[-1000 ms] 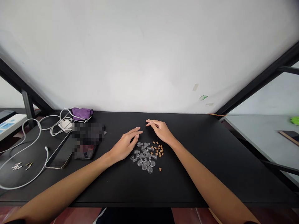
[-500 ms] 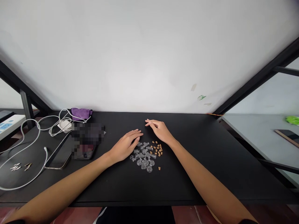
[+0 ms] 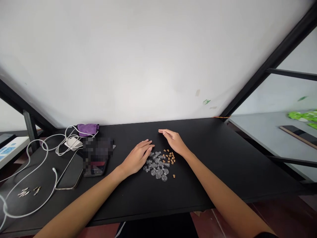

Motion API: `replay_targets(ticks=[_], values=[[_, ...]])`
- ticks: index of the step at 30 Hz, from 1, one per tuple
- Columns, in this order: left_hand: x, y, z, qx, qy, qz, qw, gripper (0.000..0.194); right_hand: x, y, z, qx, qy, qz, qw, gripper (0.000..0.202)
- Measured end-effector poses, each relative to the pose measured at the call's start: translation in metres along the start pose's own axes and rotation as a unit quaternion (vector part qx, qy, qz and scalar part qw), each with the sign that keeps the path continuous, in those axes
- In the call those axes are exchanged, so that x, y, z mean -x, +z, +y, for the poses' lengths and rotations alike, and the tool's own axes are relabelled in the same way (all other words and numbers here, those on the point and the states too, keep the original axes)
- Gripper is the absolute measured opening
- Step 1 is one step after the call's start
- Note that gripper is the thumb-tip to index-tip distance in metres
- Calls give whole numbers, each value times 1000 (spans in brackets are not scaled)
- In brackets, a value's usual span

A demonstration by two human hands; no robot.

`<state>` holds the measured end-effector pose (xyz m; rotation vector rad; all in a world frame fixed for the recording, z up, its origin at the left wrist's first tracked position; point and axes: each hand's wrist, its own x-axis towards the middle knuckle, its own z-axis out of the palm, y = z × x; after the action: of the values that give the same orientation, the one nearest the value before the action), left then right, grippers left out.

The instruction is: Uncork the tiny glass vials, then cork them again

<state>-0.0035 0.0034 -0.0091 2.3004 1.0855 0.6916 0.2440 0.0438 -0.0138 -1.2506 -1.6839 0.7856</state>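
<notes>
Small clear glass bottles [image 3: 158,165] lie in a loose pile on the black table [image 3: 138,201]. Just right of them are several small corks [image 3: 172,157], and a lone cork [image 3: 174,176] sits apart nearer the front edge. My left hand [image 3: 137,157] rests at the pile's upper left, fingers spread loosely and holding nothing, its thumb close to the bottles. Beyond the corks, my right hand [image 3: 173,140] stands on its side above the tabletop, fingers stretched out, with nothing seen in it.
On the left lie a phone [image 3: 70,173], another phone partly blurred out [image 3: 95,168], a white charger [image 3: 73,142] with a looping cable, a purple cloth [image 3: 88,129] and small metal pieces [image 3: 24,192]. A black frame bar [image 3: 250,86] rises at right, beside a grey table [image 3: 262,124].
The view has shifted and tilted slightly. My right hand has turned a little more onto its side, its fingers closer together. My left hand stays beside the bottles.
</notes>
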Motion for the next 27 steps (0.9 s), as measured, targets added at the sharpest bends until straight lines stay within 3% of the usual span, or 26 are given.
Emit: replay_targets(ticks=[6, 10, 15, 20, 27], values=[[2, -1, 5, 5, -2, -13, 1000, 48, 52, -10, -7, -52, 57, 83, 994, 55], [8, -5, 19, -14, 10, -55, 998, 54, 102, -10, -24, 32, 83, 63, 994, 58], [16, 1, 34, -87, 112, -88, 986, 85, 147, -5, -34, 143, 74, 19, 987, 80], [17, 10, 36, -137, 149, -74, 976, 96, 159, -10, -34, 187, 57, -37, 980, 92], [14, 6, 36, -140, 167, -123, 968, 69, 146, -21, -25, 168, 67, -48, 982, 93]])
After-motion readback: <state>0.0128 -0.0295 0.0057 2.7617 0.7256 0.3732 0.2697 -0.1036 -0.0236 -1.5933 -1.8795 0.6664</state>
